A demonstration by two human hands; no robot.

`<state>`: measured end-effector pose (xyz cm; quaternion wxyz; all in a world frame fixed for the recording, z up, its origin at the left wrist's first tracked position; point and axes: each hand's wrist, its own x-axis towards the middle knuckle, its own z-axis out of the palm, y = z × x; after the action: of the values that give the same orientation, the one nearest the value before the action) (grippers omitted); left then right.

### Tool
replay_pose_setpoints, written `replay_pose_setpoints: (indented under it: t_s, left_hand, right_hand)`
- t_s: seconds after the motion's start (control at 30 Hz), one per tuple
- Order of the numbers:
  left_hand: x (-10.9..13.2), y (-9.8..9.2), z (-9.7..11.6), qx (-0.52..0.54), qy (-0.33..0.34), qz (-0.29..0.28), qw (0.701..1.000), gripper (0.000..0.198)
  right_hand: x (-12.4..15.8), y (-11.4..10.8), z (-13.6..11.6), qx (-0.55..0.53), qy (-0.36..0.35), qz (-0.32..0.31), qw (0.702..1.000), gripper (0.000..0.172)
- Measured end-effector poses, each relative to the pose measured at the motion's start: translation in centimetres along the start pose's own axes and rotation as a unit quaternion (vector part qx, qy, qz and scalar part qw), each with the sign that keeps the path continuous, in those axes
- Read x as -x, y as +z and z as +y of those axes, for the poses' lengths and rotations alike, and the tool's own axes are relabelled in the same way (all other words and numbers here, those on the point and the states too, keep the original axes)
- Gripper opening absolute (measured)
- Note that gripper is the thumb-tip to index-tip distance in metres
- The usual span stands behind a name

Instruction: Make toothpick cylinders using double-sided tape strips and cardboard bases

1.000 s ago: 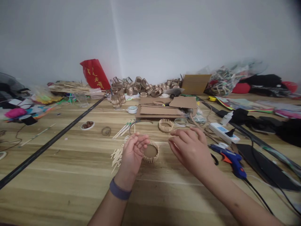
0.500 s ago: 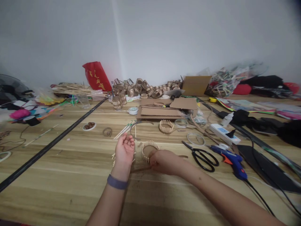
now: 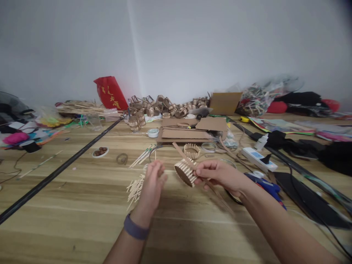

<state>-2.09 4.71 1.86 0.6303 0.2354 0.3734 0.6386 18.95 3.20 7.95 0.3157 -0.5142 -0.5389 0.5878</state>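
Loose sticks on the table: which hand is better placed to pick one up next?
Left, probably. The left hand is open and free, right beside the loose sticks; the right hand holds the tilted stick basket and a cardboard strip.

a plain pale grey wall [image 3: 220,44] fills the upper half, with a faint vertical corner seam [image 3: 133,55] left of centre. below it spreads a light wood-grain plank surface [image 3: 68,220], crossed diagonally on the left by a narrow black strip [image 3: 55,174]. the light is soft and even. mixed clutter [image 3: 170,106] lines the wall's foot.
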Motion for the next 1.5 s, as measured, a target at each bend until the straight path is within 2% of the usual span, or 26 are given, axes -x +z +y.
replay_pose_setpoints:
  t_s: [0.1, 0.13, 0.2, 0.27, 0.37, 0.53, 0.67, 0.83, 1.07, 1.5]
  left_hand:
    - [1.9, 0.7, -1.6, -0.023, -0.119, -0.153, 0.981, 0.063]
    - [2.4, 0.9, -2.1, -0.017, -0.13, -0.185, 0.974, 0.071]
    - [3.1, 1.1, -2.8, -0.007, -0.134, -0.224, 0.965, 0.077]
    - [3.3, 1.3, -3.0, -0.004, -0.124, -0.238, 0.963, 0.068]
    - [3.1, 1.3, -2.7, 0.001, -0.1, -0.222, 0.97, 0.053]
    - [2.7, 1.2, -2.5, 0.025, -0.072, -0.173, 0.982, 0.064]
    - [2.5, 1.2, -2.8, 0.053, -0.07, -0.153, 0.984, 0.06]
    - [2.1, 1.2, -3.1, 0.089, -0.051, -0.115, 0.988, 0.054]
    - [2.3, 1.3, -3.5, 0.124, -0.034, -0.107, 0.986, 0.065]
    - [2.6, 1.3, -3.3, 0.101, -0.034, -0.108, 0.988, 0.065]
  right_hand:
    - [0.9, 0.6, -0.1, -0.048, 0.0, -0.008, 0.999, 0.035]
    - [1.1, 1.0, -0.2, -0.058, 0.0, -0.018, 0.998, 0.036]
    - [1.5, 1.8, -0.3, -0.069, 0.002, -0.039, 0.997, 0.039]
    - [1.8, 2.3, -0.3, -0.073, -0.001, -0.048, 0.996, 0.041]
    - [2.3, 2.5, -0.1, -0.079, -0.031, -0.021, 0.996, 0.039]
    - [3.6, 1.9, 1.0, -0.118, -0.047, 0.012, 0.992, 0.033]
    - [4.1, 1.8, 2.1, -0.114, -0.047, 0.07, 0.99, 0.033]
    - [3.3, 2.3, 4.0, -0.069, -0.006, 0.012, 0.998, 0.037]
    - [2.5, 3.5, 5.3, 0.001, 0.016, 0.025, 1.0, 0.034]
    - [2.4, 3.3, 6.0, 0.042, 0.004, 0.012, 0.999, 0.031]
